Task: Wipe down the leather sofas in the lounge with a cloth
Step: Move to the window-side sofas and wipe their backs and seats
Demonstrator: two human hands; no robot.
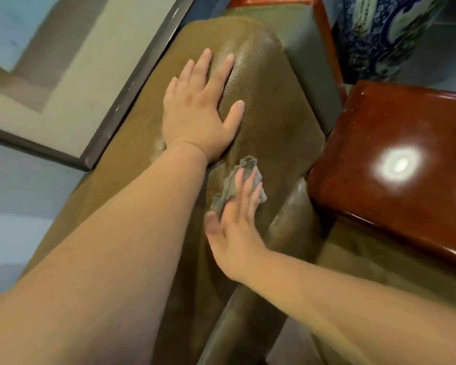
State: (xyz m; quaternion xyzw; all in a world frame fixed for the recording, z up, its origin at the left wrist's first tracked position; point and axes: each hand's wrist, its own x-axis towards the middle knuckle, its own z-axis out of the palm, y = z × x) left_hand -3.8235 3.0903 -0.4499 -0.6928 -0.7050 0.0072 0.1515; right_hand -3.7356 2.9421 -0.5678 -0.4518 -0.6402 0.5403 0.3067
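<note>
I'm watching the right hand [236, 222] pressing the grey cloth [237, 181] onto the olive leather sofa [277, 119] near its armrest, fingers [250, 188] straight and flat, nothing clenched. The left hand [198, 106] is bracing, splayed on the backrest top. With no grip, I'm expecting the bunched cloth could be slipping out mid-stroke, or the hand knocking the glossy red side table [395, 164] just beside.
</note>
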